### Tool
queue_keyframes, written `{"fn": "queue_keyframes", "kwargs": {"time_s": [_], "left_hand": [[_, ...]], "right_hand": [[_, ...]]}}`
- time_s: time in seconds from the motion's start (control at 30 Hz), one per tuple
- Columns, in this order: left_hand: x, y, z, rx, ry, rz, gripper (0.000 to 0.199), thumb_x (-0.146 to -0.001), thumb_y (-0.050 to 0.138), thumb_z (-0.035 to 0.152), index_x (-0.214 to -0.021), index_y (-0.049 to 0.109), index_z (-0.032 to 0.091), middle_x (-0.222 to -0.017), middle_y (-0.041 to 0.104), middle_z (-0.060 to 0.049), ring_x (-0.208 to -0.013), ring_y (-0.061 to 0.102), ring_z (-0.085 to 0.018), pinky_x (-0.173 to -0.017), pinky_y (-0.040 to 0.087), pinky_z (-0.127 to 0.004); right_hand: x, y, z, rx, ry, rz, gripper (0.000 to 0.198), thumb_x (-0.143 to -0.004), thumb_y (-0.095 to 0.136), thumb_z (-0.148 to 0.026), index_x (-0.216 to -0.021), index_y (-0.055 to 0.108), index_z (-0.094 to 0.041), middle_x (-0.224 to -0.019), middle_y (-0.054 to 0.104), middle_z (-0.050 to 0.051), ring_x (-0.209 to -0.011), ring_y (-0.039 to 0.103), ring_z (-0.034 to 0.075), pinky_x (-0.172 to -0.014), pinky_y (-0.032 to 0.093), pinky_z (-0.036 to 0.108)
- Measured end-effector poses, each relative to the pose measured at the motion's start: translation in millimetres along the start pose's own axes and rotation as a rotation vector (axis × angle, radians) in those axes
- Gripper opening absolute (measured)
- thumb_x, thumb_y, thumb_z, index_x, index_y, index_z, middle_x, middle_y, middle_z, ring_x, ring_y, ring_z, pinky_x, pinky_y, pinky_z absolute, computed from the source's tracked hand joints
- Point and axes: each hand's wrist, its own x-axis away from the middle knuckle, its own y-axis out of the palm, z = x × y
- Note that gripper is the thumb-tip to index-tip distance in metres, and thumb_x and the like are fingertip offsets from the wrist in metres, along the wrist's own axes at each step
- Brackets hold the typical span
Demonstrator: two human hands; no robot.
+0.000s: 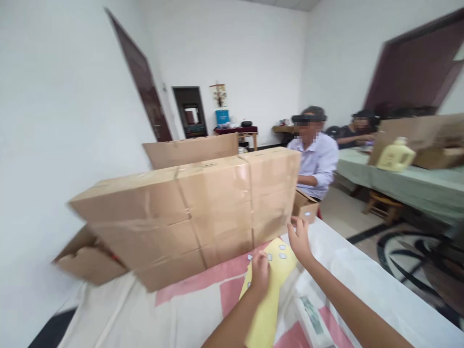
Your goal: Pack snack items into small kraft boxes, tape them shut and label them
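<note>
A yellow sheet (pixel 266 309) with several small pale pieces on it lies across the table in front of me. My left hand (pixel 260 273) rests over the sheet's left side, its fingers curled together; whatever may be between them is too small to tell. Off the sheet's far right edge, my right hand (pixel 300 239) is raised near the end of the cardboard wall, thumb and fingers apart with nothing visible in them. A white box with a greenish panel (pixel 312 316) lies to the right of the sheet, below my right forearm.
A taped cardboard wall (pixel 221 203) stands across the table (pixel 362 275). An open carton (pixel 90 263) is at the left, and a small carton (pixel 305 209) beyond the right end. A person (pixel 319 154) sits behind it. Another table holds a yellow jug (pixel 396 155).
</note>
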Motion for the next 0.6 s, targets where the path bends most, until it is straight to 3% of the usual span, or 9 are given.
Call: {"fn": "queue_keyframes", "kwargs": {"time_s": [0.1, 0.17, 0.23, 0.3, 0.37, 0.43, 0.5, 0.6], "left_hand": [[16, -35, 18, 0.067, 0.091, 0.029, 0.036, -0.089, 0.044, 0.048, -0.063, 0.039, 0.024, -0.057, 0.043, 0.002, -0.055, 0.045, -0.015, -0.057, 0.043, -0.029], [34, -86, 27, 0.069, 0.146, 0.092, 0.036, -0.084, 0.056, 0.048, -0.061, 0.045, 0.023, -0.058, 0.047, 0.001, -0.057, 0.046, -0.014, -0.057, 0.042, -0.028], [55, -161, 29, 0.041, 0.163, 0.26, 0.036, -0.081, 0.062, 0.05, -0.062, 0.05, 0.022, -0.059, 0.049, 0.002, -0.06, 0.047, -0.014, -0.059, 0.041, -0.028], [73, -252, 24, -0.002, 0.147, 0.519, 0.039, -0.083, 0.062, 0.053, -0.064, 0.05, 0.021, -0.064, 0.049, 0.002, -0.064, 0.047, -0.015, -0.063, 0.042, -0.029], [84, -345, 15, -0.063, 0.095, 0.828, 0.034, -0.09, 0.059, 0.048, -0.071, 0.052, 0.021, -0.073, 0.051, 0.001, -0.073, 0.05, -0.016, -0.073, 0.045, -0.031], [86, -429, 4, -0.116, 0.023, 1.097, 0.024, -0.091, 0.064, 0.042, -0.092, 0.059, 0.018, -0.093, 0.058, -0.002, -0.09, 0.056, -0.019, -0.085, 0.048, -0.037], [80, -496, -10, -0.139, -0.078, 1.26, 0.031, -0.092, 0.065, 0.04, -0.112, 0.06, 0.017, -0.115, 0.061, -0.007, -0.106, 0.058, -0.024, -0.095, 0.049, -0.046], [63, -562, -34, -0.12, -0.201, 1.32, 0.039, -0.095, 0.063, 0.041, -0.126, 0.059, 0.018, -0.131, 0.059, -0.011, -0.117, 0.059, -0.028, -0.1, 0.05, -0.052]], "right_hand": [[51, 20, -43, -0.13, -0.176, -0.196, 0.037, -0.095, 0.041, -0.044, -0.113, 0.059, -0.017, -0.114, 0.06, 0.014, -0.103, 0.062, 0.026, -0.094, 0.052, 0.043], [78, 34, -79, -0.225, -0.3, -0.375, 0.025, -0.096, 0.044, -0.037, -0.106, 0.06, -0.021, -0.106, 0.063, 0.01, -0.098, 0.063, 0.024, -0.09, 0.053, 0.041], [104, 48, -121, -0.334, -0.431, -0.583, 0.018, -0.098, 0.045, -0.031, -0.101, 0.061, -0.022, -0.1, 0.065, 0.008, -0.097, 0.064, 0.024, -0.087, 0.053, 0.039], [133, 66, -167, -0.439, -0.544, -0.773, 0.018, -0.099, 0.044, -0.026, -0.098, 0.062, -0.022, -0.098, 0.065, 0.007, -0.097, 0.065, 0.023, -0.087, 0.053, 0.038], [166, 90, -215, -0.533, -0.613, -0.922, 0.019, -0.098, 0.045, -0.023, -0.104, 0.063, -0.023, -0.106, 0.067, 0.008, -0.104, 0.065, 0.022, -0.092, 0.053, 0.038], [199, 122, -261, -0.61, -0.624, -1.032, 0.026, -0.095, 0.049, -0.021, -0.117, 0.063, -0.023, -0.121, 0.067, 0.01, -0.116, 0.063, 0.023, -0.102, 0.051, 0.041], [230, 162, -306, -0.669, -0.585, -1.104, 0.041, -0.091, 0.054, -0.021, -0.132, 0.058, -0.023, -0.138, 0.061, 0.012, -0.128, 0.058, 0.025, -0.111, 0.045, 0.046], [260, 231, -364, -0.764, -0.403, -1.089, 0.065, -0.083, 0.061, -0.022, -0.147, 0.047, -0.022, -0.156, 0.046, 0.012, -0.144, 0.044, 0.027, -0.119, 0.037, 0.049]]}}
